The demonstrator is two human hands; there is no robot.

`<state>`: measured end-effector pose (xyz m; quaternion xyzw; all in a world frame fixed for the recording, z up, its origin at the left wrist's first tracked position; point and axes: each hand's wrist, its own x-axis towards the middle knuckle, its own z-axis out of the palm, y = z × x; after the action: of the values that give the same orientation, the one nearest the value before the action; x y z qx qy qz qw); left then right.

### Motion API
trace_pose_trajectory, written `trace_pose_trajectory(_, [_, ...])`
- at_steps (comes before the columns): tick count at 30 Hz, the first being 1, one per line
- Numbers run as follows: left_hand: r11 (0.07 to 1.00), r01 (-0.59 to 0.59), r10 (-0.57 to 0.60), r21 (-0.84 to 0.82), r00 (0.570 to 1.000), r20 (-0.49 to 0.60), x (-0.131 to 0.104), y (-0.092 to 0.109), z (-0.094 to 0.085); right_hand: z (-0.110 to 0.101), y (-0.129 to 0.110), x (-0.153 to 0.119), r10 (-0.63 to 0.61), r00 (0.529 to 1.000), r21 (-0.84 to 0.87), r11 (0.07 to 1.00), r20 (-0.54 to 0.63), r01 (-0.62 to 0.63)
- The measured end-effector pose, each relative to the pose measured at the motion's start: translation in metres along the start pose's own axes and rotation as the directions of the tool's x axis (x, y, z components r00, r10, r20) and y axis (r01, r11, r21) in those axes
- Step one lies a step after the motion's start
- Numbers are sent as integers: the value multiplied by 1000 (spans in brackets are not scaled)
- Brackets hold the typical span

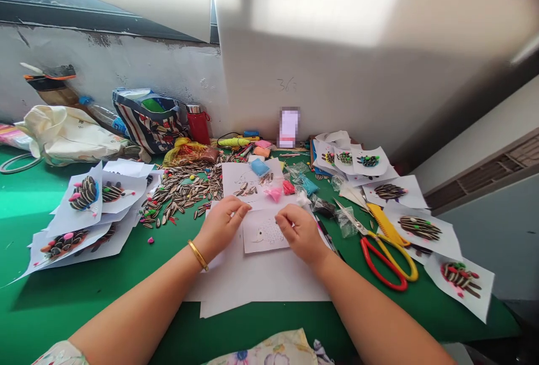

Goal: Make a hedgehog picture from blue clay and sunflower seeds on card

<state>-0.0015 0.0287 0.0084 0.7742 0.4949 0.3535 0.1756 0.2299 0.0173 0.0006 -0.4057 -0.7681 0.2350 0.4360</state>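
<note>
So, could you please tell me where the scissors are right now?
In the head view, the scissors lie on the green table, to the right of the right hand, beside the seed-decorated cards.

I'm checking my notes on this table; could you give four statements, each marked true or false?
1. The left hand has a gold metal bangle at its wrist. True.
2. The right hand grips the scissors with red and yellow handles. False: the scissors lie to its right.
3. A rectangular white paper with a line drawing lies between the hands. True.
4. The cylindrical red bottle stands left of the striped fabric bag. False: the bottle stands right of the bag.
</note>
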Motion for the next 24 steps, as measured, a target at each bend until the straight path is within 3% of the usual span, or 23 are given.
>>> trace_pose_trajectory(4, [943, 34, -39, 331, 999, 10, 6, -18, -10, -2, 17, 6, 118, 990, -4, 993, -74, -119])
trace_pose_trajectory(8, [877, -3, -49, 480, 994, 96, 4, -23, -7, 3, 29, 8, 161, 986, -51, 985, -31, -163])
trace_pose_trajectory(13, [853, 13, -82, 522, 991, 109, 2, -20, -3, 8, 34, 6, 179, 980, -153, 974, 88, -164])
trace_pose_trajectory(24, [859, 28, -54, 511, 998, 35, 6, -13, -6, 12, 36, 3, 199, 966, -253, 955, 167, -153])
